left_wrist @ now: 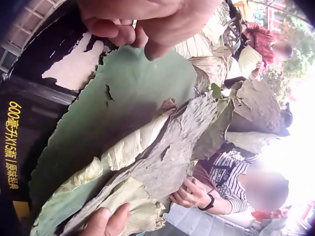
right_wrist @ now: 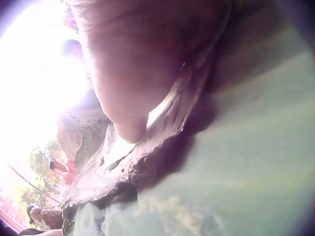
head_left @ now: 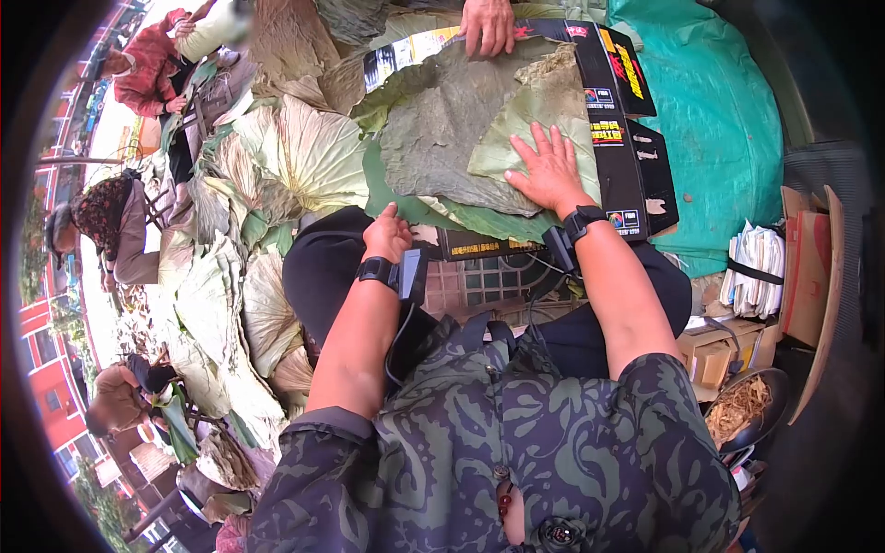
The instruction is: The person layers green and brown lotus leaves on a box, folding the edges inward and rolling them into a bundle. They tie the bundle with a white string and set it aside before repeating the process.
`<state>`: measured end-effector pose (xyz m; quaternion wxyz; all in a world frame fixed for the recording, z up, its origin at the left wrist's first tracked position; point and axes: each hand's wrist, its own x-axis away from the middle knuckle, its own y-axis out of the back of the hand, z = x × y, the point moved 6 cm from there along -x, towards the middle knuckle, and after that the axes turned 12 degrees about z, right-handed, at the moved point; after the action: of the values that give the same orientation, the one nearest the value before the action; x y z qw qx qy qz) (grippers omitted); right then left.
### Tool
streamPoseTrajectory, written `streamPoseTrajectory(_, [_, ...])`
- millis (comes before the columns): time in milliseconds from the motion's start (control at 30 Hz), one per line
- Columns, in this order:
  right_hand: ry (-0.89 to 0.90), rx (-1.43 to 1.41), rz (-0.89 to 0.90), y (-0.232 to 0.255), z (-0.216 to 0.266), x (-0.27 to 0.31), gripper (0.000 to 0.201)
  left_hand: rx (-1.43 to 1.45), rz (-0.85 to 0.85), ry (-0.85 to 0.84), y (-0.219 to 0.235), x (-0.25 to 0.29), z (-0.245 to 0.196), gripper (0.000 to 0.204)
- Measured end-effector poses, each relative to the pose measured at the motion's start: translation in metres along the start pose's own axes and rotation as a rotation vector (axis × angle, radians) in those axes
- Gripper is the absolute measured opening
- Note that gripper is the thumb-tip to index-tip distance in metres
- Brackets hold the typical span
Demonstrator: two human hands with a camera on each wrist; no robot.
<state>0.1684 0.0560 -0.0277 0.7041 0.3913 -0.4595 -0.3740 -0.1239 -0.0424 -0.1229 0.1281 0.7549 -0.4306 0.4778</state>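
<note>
My right hand (head_left: 551, 170) lies with fingers spread on a pale folded leaf piece (head_left: 502, 138), which is on a large grey-brown dried leaf (head_left: 424, 138). Beneath these, a green leaf (left_wrist: 133, 93) shows along the near and left edges, over a black printed cardboard sheet (head_left: 618, 170). My left hand (head_left: 387, 235) is at the near left edge of the green leaf, fingers loosely curled; in the left wrist view its fingertips are at that leaf's rim, and whether they touch it is unclear. The right wrist view shows my palm over the dried leaf's edge.
Across the stack, another person's hand (head_left: 487, 26) rests on its far edge. Dried leaves (head_left: 300, 152) spread to the left, where several people sit. A green tarp (head_left: 719, 138) lies on the right, with cardboard boxes (head_left: 714, 355) and a pan of brown strips (head_left: 740, 410) nearer me.
</note>
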Motion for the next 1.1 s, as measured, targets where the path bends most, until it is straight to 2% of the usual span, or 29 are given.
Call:
streamPoseTrajectory(133, [0.006, -0.004, -0.03, -0.002, 0.001, 0.001, 0.063, -0.062, -0.034, -0.039, 0.004, -0.009, -0.001, 0.031])
streamPoseTrajectory(200, [0.013, 0.008, -0.06, -0.004, 0.003, 0.002, 0.063, -0.14, -0.365, -0.264, 0.018, 0.0, -0.015, 0.042])
streamPoseTrajectory(233, [0.011, 0.008, -0.042, -0.003, 0.004, 0.003, 0.063, -0.095, -0.297, -0.176, 0.012, 0.005, -0.017, 0.053])
streamPoseTrajectory(267, [0.006, 0.011, -0.034, 0.001, 0.003, 0.003, 0.063, -0.086, -0.176, -0.142, 0.03, -0.033, -0.011, 0.047])
streamPoseTrajectory(333, [0.009, -0.023, -0.005, 0.002, 0.003, 0.003, 0.064, -0.076, -0.035, -0.075, 0.015, -0.026, -0.019, 0.039])
streamPoseTrajectory(367, [0.007, -0.026, -0.002, 0.003, 0.003, 0.003, 0.065, -0.088, -0.134, -0.126, 0.011, -0.014, -0.023, 0.033])
streamPoseTrajectory(400, [0.005, -0.032, 0.008, 0.002, 0.003, 0.003, 0.065, -0.065, -0.114, -0.306, 0.01, -0.014, -0.03, 0.021])
streamPoseTrajectory(467, [0.004, -0.035, -0.003, 0.001, 0.002, 0.003, 0.065, -0.139, -0.273, -0.481, -0.013, 0.044, -0.05, 0.021])
streamPoseTrajectory(500, [0.006, -0.044, -0.003, 0.001, 0.003, 0.003, 0.065, -0.125, -0.273, -0.557, -0.011, 0.046, -0.054, 0.017])
streamPoseTrajectory(533, [0.009, -0.045, -0.002, 0.002, 0.004, 0.002, 0.065, -0.125, -0.276, -0.558, -0.007, 0.048, -0.055, 0.017])
streamPoseTrajectory(600, [0.002, -0.026, -0.011, 0.001, 0.003, 0.002, 0.065, -0.153, -0.202, -0.658, -0.001, 0.055, -0.06, 0.013])
streamPoseTrajectory(633, [0.005, -0.028, -0.001, 0.0, 0.004, 0.002, 0.065, -0.164, -0.112, -0.646, -0.002, 0.055, -0.06, 0.013])
streamPoseTrajectory(667, [-0.006, -0.012, 0.003, 0.0, 0.004, 0.001, 0.065, -0.163, -0.12, -0.641, 0.001, 0.057, -0.059, 0.013])
streamPoseTrajectory(733, [-0.017, 0.002, 0.009, 0.004, 0.009, 0.001, 0.065, 0.171, 0.217, -0.464, -0.018, 0.057, -0.053, 0.015])
streamPoseTrajectory(767, [-0.042, -0.002, 0.027, 0.005, 0.01, 0.0, 0.066, 0.235, 0.385, -0.386, -0.025, 0.054, -0.053, 0.024])
streamPoseTrajectory(800, [-0.067, -0.006, 0.045, 0.007, 0.012, 0.0, 0.067, 0.234, 0.385, -0.384, -0.03, 0.058, -0.055, 0.024])
streamPoseTrajectory(867, [-0.101, -0.026, 0.047, 0.01, 0.022, -0.001, 0.068, 0.386, 0.722, -0.254, -0.058, 0.069, -0.057, 0.032])
streamPoseTrajectory(900, [-0.135, -0.047, 0.05, 0.01, 0.024, -0.001, 0.069, 0.449, 0.851, -0.255, -0.068, 0.076, -0.062, 0.044])
streamPoseTrajectory(933, [-0.134, -0.049, 0.05, 0.007, 0.026, -0.001, 0.069, 0.447, 0.849, -0.256, -0.073, 0.08, -0.063, 0.044])
streamPoseTrajectory(1000, [-0.121, -0.008, -0.012, 0.005, 0.027, -0.001, 0.07, 0.572, 0.923, -0.223, -0.088, 0.091, -0.066, 0.057])
streamPoseTrajectory(1033, [-0.122, -0.006, -0.012, 0.004, 0.028, -0.001, 0.07, 0.582, 1.164, -0.192, -0.079, 0.056, -0.058, 0.07])
streamPoseTrajectory(1067, [-0.12, 0.011, -0.015, 0.004, 0.029, -0.001, 0.07, 0.671, 1.188, -0.148, -0.079, 0.037, -0.051, 0.07])
streamPoseTrajectory(1100, [-0.12, 0.028, -0.017, 0.005, 0.029, -0.002, 0.07, 0.545, 0.998, -0.108, -0.088, 0.033, -0.046, 0.065])
